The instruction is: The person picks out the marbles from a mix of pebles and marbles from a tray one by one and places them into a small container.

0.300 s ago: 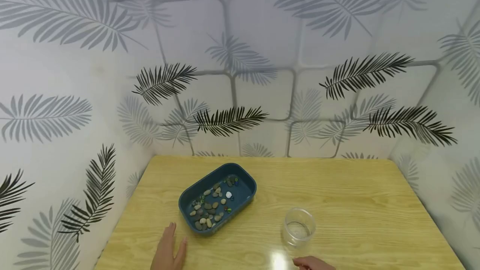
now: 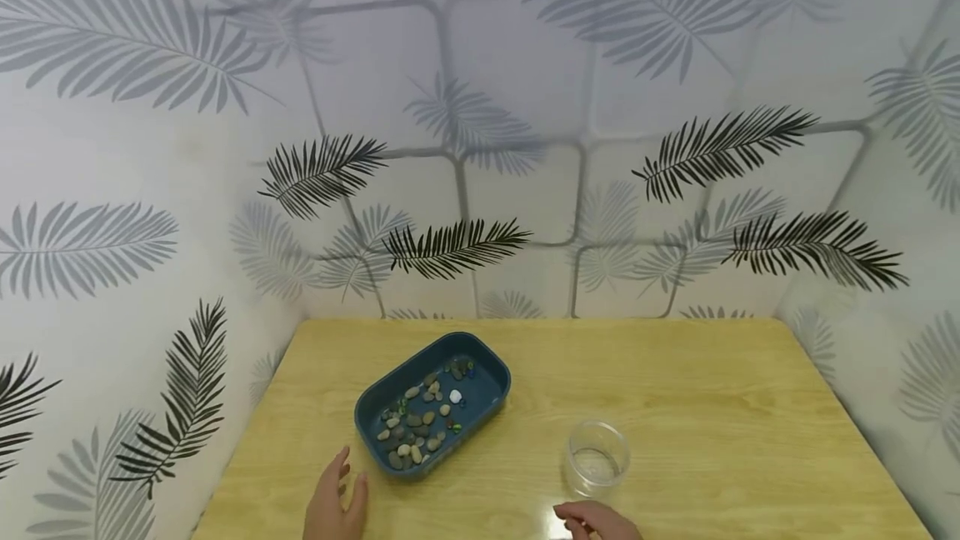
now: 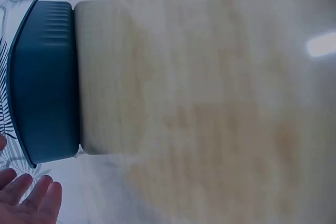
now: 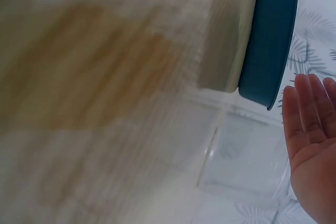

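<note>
A dark blue rectangular tub (image 2: 480,407) sits at an angle on the table, with several pebbles (image 2: 415,421) spread over its bottom, mostly grey and tan, one of them white. My left hand (image 2: 335,502) is just in front of the tub's near left corner, fingers loosely bent and holding nothing. In the left wrist view its fingertips (image 3: 50,195) show beside the tub's end. To the right stands a clear round container (image 2: 596,461) with nothing inside. My right hand (image 2: 596,519) is just on the near side of it, and in the right wrist view its fingers are extended and grip nothing.
The wooden table (image 2: 690,407) has a light yellow grain and a bright glare spot near its front edge. Behind and at both sides hang pale walls (image 2: 517,90) printed with grey and black leaves.
My right hand has shifted left and a little farther onto the table, in front of the clear container. The left hand's fingers look slightly more bent. The tub and container stay put.
</note>
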The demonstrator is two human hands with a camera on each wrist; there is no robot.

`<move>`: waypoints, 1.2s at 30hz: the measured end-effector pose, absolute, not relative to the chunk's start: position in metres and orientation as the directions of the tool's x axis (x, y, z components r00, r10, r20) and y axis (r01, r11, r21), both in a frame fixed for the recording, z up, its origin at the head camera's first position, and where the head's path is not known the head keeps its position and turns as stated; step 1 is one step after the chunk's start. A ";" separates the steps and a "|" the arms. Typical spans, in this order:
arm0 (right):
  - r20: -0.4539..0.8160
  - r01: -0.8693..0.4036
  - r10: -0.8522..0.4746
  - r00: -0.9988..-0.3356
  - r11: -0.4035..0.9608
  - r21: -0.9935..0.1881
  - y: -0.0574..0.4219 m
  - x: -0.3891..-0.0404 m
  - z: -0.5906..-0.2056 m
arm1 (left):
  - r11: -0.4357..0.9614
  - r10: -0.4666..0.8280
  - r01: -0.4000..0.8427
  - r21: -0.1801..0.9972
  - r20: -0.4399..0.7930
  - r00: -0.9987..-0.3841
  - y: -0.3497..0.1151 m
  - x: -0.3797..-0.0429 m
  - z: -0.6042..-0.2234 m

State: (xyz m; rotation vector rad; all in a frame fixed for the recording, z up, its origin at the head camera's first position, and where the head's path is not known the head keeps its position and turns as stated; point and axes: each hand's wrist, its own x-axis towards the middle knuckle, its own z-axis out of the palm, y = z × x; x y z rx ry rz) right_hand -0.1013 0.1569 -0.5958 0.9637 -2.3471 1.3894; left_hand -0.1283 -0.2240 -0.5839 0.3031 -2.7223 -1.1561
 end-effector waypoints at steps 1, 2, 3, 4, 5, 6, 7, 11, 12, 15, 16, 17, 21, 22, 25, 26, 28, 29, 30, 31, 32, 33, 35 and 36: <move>0.546 -0.661 -0.378 -0.748 0.342 -0.668 0.151 -0.100 -0.596 | 0.653 -0.270 -0.128 0.747 0.072 -0.960 -0.224 -0.130 -0.585; 0.558 -0.645 -0.325 -0.764 0.370 -0.668 0.145 -0.098 -0.596 | 0.627 -0.290 -0.134 0.768 0.069 -0.955 -0.225 -0.131 -0.587; 0.611 -0.655 -0.257 -0.749 0.432 -0.620 0.140 -0.095 -0.598 | 0.606 -0.305 -0.140 0.783 0.066 -0.950 -0.225 -0.133 -0.587; 0.596 -0.645 -0.263 -0.759 0.431 -0.631 0.137 -0.095 -0.597 | 0.588 -0.315 -0.146 0.795 0.059 -0.947 -0.226 -0.135 -0.587; 0.576 -0.643 -0.291 -0.764 0.415 -0.643 0.134 -0.096 -0.596 | 0.572 -0.317 -0.144 0.807 0.056 -0.947 -0.226 -0.137 -0.586; 0.543 -0.628 -0.315 -0.778 0.411 -0.661 0.132 -0.096 -0.595 | 0.559 -0.314 -0.140 0.817 0.052 -0.948 -0.227 -0.139 -0.585; 0.508 -0.607 -0.333 -0.794 0.413 -0.679 0.129 -0.096 -0.594 | 0.547 -0.308 -0.140 0.825 0.043 -0.950 -0.227 -0.141 -0.583; 0.351 -0.505 -0.389 -0.852 0.429 -0.749 0.122 -0.096 -0.591 | 0.511 -0.269 -0.147 0.847 -0.005 -0.963 -0.229 -0.149 -0.577; 0.314 -0.475 -0.392 -0.865 0.436 -0.764 0.120 -0.097 -0.591 | 0.505 -0.259 -0.153 0.849 -0.020 -0.966 -0.230 -0.152 -0.576; 0.210 -0.377 -0.387 -0.898 0.429 -0.821 0.115 -0.099 -0.592 | 0.490 -0.237 -0.176 0.854 -0.064 -0.969 -0.235 -0.159 -0.572; 0.181 -0.345 -0.380 -0.907 0.424 -0.838 0.113 -0.100 -0.592 | 0.485 -0.229 -0.173 0.857 -0.066 -0.971 -0.237 -0.161 -0.572; 0.153 -0.312 -0.371 -0.916 0.418 -0.853 0.111 -0.102 -0.593 | 0.477 -0.220 -0.165 0.863 -0.065 -0.973 -0.238 -0.164 -0.571; 0.057 -0.173 -0.300 -0.952 0.377 -0.910 0.100 -0.111 -0.592 | 0.427 -0.190 -0.124 0.896 -0.045 -0.981 -0.243 -0.173 -0.570; 0.035 -0.141 -0.279 -0.960 0.371 -0.918 0.097 -0.115 -0.592 | 0.409 -0.184 -0.118 0.905 -0.045 -0.982 -0.244 -0.175 -0.569; -0.042 -0.036 -0.223 -0.974 0.333 -0.942 0.088 -0.124 -0.588 | 0.391 -0.173 -0.118 0.913 -0.053 -0.983 -0.244 -0.181 -0.566; -0.056 -0.013 -0.208 -0.977 0.317 -0.948 0.085 -0.126 -0.588 | 0.399 -0.174 -0.123 0.909 -0.057 -0.983 -0.244 -0.183 -0.565; -0.067 0.011 -0.179 -0.982 0.295 -0.955 0.079 -0.132 -0.586 | 0.388 -0.165 -0.131 0.912 -0.071 -0.984 -0.243 -0.186 -0.564; -0.070 0.020 -0.167 -0.983 0.282 -0.959 0.077 -0.134 -0.585 | 0.392 -0.160 -0.137 0.910 -0.079 -0.984 -0.242 -0.188 -0.563; -0.067 0.022 -0.153 -0.986 0.276 -0.961 0.074 -0.137 -0.585 | 0.391 -0.154 -0.142 0.909 -0.087 -0.984 -0.241 -0.190 -0.562; -0.058 0.018 -0.143 -0.988 0.269 -0.963 0.072 -0.139 -0.584 | 0.387 -0.146 -0.145 0.911 -0.095 -0.985 -0.240 -0.191 -0.562; -0.045 0.009 -0.134 -0.990 0.261 -0.965 0.070 -0.141 -0.583 | 0.377 -0.136 -0.151 0.914 -0.107 -0.985 -0.239 -0.192 -0.562; -0.033 0.000 -0.122 -0.992 0.263 -0.965 0.067 -0.144 -0.583 | 0.372 -0.125 -0.152 0.916 -0.113 -0.986 -0.239 -0.194 -0.563; -0.007 -0.019 -0.098 -0.995 0.264 -0.964 0.062 -0.149 -0.582 | 0.392 -0.109 -0.146 0.908 -0.112 -0.988 -0.238 -0.196 -0.563; 0.002 -0.025 -0.084 -0.996 0.268 -0.963 0.060 -0.152 -0.581 | 0.397 -0.104 -0.144 0.907 -0.112 -0.988 -0.237 -0.198 -0.564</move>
